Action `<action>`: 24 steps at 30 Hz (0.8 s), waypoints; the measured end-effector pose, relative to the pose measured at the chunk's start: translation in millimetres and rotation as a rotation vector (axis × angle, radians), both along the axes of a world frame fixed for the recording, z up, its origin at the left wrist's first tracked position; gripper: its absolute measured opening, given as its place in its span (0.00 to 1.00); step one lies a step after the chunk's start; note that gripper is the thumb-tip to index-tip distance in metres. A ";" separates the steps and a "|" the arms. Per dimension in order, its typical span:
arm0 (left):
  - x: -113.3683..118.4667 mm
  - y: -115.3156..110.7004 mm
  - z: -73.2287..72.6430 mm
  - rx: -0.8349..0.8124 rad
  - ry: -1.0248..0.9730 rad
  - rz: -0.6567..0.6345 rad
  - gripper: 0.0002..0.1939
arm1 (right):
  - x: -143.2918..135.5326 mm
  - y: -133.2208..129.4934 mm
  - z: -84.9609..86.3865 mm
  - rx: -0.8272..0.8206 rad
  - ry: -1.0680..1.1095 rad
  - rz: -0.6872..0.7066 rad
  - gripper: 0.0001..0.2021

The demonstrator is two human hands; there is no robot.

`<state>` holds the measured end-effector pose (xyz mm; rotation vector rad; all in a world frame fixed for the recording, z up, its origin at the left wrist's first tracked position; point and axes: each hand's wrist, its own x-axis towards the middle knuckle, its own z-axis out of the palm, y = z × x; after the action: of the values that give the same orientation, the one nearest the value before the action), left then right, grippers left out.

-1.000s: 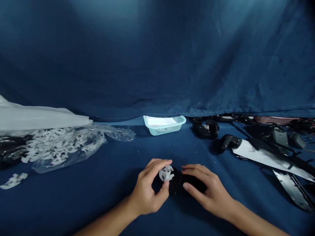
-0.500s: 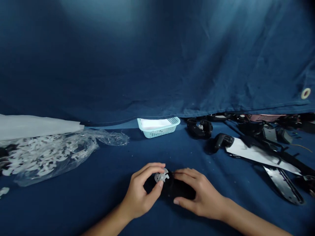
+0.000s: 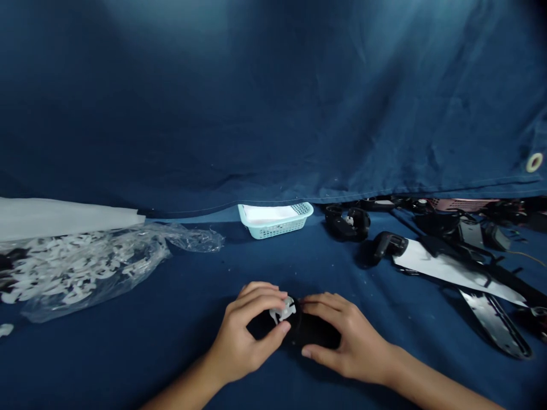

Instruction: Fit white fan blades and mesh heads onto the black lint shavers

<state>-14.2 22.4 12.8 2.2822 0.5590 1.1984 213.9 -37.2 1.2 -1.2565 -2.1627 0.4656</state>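
Observation:
Between the thumb and fingers of my left hand (image 3: 252,330) is a small white plastic piece (image 3: 284,311) with notched edges. It sits against the round end of a black plastic part (image 3: 316,330) lying on the blue cloth. My right hand (image 3: 346,333) is closed around the other end of that black part, thumb on the near side and fingers on the far side. My palm and the dark colour hide much of the black part's shape.
A clear bag (image 3: 102,267) of many white plastic pieces lies at left, near a loose white piece (image 3: 5,329). A light-blue basket (image 3: 276,229) holding white sheets stands ahead. Black plastic parts (image 3: 348,223) and a long silvery-lined shell (image 3: 498,324) lie at right. A blue curtain (image 3: 273,114) hangs behind.
The white piece has turned between my left fingers, and my left thumb has shifted slightly right and down. My right hand keeps its grip on the black part.

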 end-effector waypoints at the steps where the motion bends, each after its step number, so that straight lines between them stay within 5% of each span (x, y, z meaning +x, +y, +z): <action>1: -1.7 0.4 -0.5 0.032 0.015 -0.010 0.14 | 0.3 0.1 -0.3 0.000 0.002 -0.005 0.23; 6: -10.3 5.1 10.5 0.156 0.117 -0.014 0.16 | 0.9 -0.2 -1.1 0.010 -0.013 -0.005 0.23; 15: -3.5 14.6 77.5 -0.073 0.738 -0.065 0.09 | -2.4 -2.5 2.6 0.028 -0.078 0.014 0.23; 24: 4.9 13.6 77.0 -0.035 0.836 -0.014 0.12 | -5.0 -3.6 4.1 0.056 -0.134 0.028 0.22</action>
<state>-9.3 36.1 89.8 2.6869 0.8295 0.1622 208.9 -40.8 5.3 -1.2611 -2.2910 0.3383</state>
